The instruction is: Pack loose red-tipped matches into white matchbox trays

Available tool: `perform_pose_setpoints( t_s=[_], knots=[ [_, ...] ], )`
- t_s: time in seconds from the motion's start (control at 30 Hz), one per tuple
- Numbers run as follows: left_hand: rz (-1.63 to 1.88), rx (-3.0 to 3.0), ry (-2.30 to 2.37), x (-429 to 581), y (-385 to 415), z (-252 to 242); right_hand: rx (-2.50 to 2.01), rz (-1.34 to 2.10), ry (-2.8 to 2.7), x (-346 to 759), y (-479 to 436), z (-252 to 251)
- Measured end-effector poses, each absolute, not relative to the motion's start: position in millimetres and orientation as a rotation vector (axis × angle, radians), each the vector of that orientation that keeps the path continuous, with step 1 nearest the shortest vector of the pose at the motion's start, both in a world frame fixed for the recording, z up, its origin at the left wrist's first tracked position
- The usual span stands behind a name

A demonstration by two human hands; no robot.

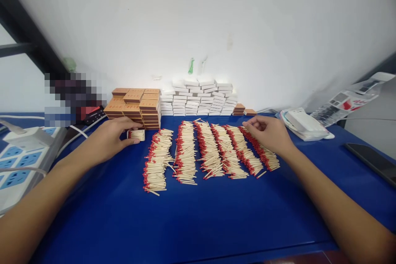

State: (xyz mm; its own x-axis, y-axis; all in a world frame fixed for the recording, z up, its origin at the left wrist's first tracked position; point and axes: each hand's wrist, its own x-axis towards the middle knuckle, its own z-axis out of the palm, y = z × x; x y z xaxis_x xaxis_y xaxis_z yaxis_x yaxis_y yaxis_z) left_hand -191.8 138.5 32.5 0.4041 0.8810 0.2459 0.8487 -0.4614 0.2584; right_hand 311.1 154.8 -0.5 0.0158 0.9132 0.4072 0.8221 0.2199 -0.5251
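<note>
Between the thumb and fingers of my left hand (116,134) is a small white matchbox tray (141,139) filled with matches; it rests on the blue table. My right hand (262,130) is over the far end of the rightmost row of red-tipped matches (267,156), its fingers curled towards the thumb. Whatever those fingers pinch, if anything, is too small to make out. Several more rows of loose matches (185,156) lie side by side between my hands. Just beyond my left hand stand stacked orange-brown matchboxes (133,105).
White trays (198,101) are stacked against the wall, with a few brown matchboxes (239,109) to their right. A white power strip (24,169) with cables is at the left. White packets (305,123), a clear plastic bag (349,101) and a dark phone (371,161) lie at the right.
</note>
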Motion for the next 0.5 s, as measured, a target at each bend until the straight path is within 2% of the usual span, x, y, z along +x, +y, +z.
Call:
perform_pose_setpoints(
  t_s=[0.5],
  knots=[
    [0.456, 2.54, 1.414, -194.2, 131.2, 36.4, -1.654, 0.167, -1.836, 309.5, 150.5, -1.5]
  ],
)
